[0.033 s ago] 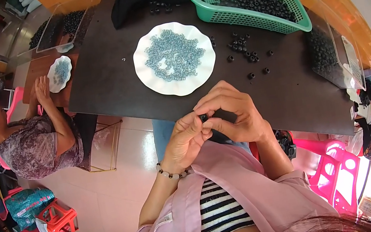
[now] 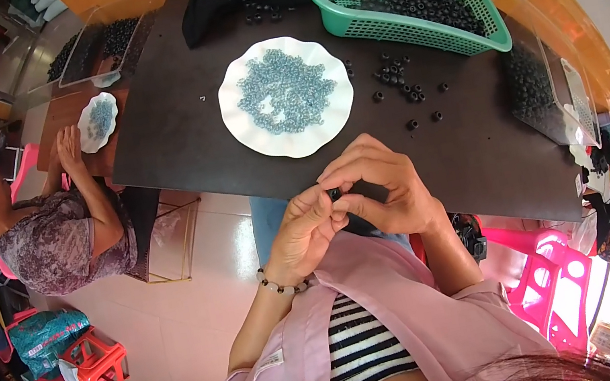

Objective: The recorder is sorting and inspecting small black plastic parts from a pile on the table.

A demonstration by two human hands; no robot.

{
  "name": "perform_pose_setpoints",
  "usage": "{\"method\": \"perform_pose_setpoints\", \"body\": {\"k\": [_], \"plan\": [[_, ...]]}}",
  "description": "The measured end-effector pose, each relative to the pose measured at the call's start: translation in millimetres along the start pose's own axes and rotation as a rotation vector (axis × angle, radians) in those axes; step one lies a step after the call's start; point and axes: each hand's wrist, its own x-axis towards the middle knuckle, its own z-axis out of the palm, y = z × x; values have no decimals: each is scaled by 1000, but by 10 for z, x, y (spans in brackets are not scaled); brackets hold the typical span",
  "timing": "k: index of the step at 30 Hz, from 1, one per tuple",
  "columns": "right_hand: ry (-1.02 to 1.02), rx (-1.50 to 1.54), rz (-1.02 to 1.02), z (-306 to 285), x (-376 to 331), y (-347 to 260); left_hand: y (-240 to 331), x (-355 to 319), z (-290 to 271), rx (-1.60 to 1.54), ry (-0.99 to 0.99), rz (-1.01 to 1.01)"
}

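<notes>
Above my lap, at the table's near edge, both hands meet around one small black cylindrical piece (image 2: 334, 194). My left hand (image 2: 304, 227), with a beaded bracelet at its wrist, pinches the piece between thumb and fingers. From the other side my right hand (image 2: 385, 180) grips it too, thumb and forefinger closed on it. The fingertips hide much of the piece. Just beyond the hands stands a white scalloped plate (image 2: 247, 138) bearing a heap of small clear bluish rings (image 2: 283, 88). To its right, several loose black pieces (image 2: 414, 93) lie on the dark table (image 2: 172, 132).
A green perforated basket (image 2: 416, 30) of black pieces stands at the back right, near a clear bin (image 2: 532, 89) of similar ones. Black cloth (image 2: 216, 10) lies at the back. On the left a co-worker (image 2: 61, 242) sits by another white plate (image 2: 93, 138). Pink chairs (image 2: 551, 269) stand at right.
</notes>
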Motion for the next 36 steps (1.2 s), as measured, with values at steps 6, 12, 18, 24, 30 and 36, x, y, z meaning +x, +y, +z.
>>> {"method": "perform_pose_setpoints", "body": {"k": [6,12,18,24,30,36], "plan": [[-38,-72,-4,-92,77,44,5,-21,-44,10,61,30],[-80,-439,-114,-309,598,362,121,-206,-30,-17,166,97],[-301,-535,-244,-89,1106,542,148,-613,-307,-76,314,284],[-358,-619,-250,105,1318,712,128,-950,-481,313,612,456],[-369,-699,-282,223,1389,802,141,-959,-562,913,827,634],[-344,-744,-267,323,1327,826,127,-943,-528,742,796,546]]}}
